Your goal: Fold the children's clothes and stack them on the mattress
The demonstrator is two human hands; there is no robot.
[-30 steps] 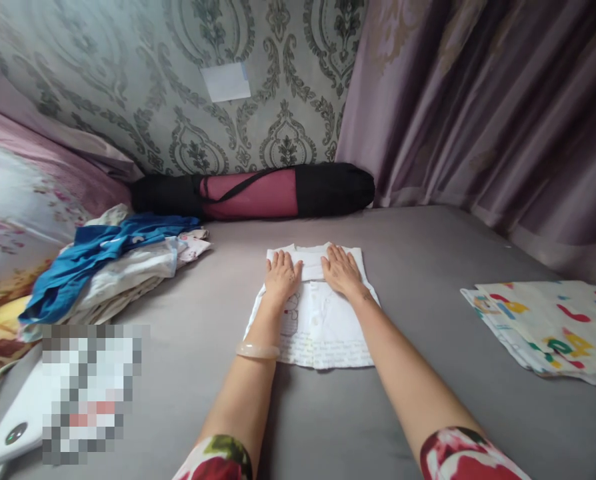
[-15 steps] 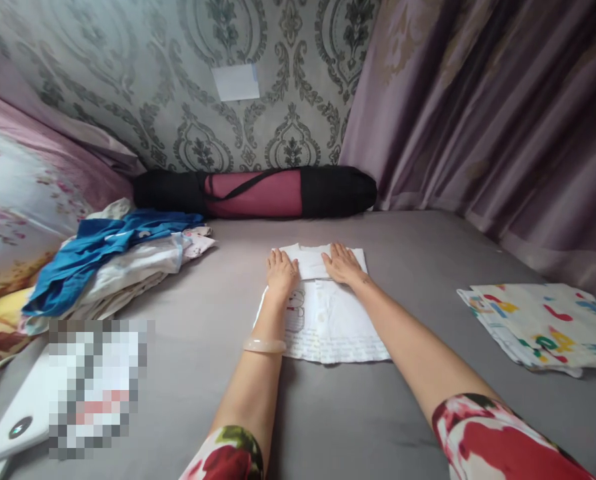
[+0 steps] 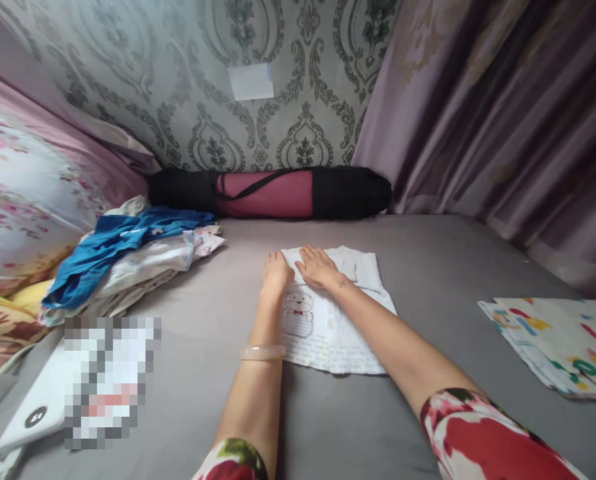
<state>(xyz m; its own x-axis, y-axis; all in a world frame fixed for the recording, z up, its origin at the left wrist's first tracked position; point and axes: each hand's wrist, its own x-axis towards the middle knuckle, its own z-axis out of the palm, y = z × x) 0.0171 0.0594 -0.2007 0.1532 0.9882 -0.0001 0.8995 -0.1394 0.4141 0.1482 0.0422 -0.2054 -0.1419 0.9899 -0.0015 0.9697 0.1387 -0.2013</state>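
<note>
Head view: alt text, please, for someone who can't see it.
A white bear-print garment lies on a grey sheet, a person's left hand at its upper left edge and right hand across its upper part. Clothes are heaped to the left, a folded colourful cloth lies to the right, and a long bag lines the wall.

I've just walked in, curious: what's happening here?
A person's left hand is at the left edge of a white cloth garment printed with a bear; the right hand lies flat on it. The garment lies on a grey fabric sheet. A rumpled pile of blue and white clothes lies to the left, a folded cream cloth with colourful prints to the right.
</note>
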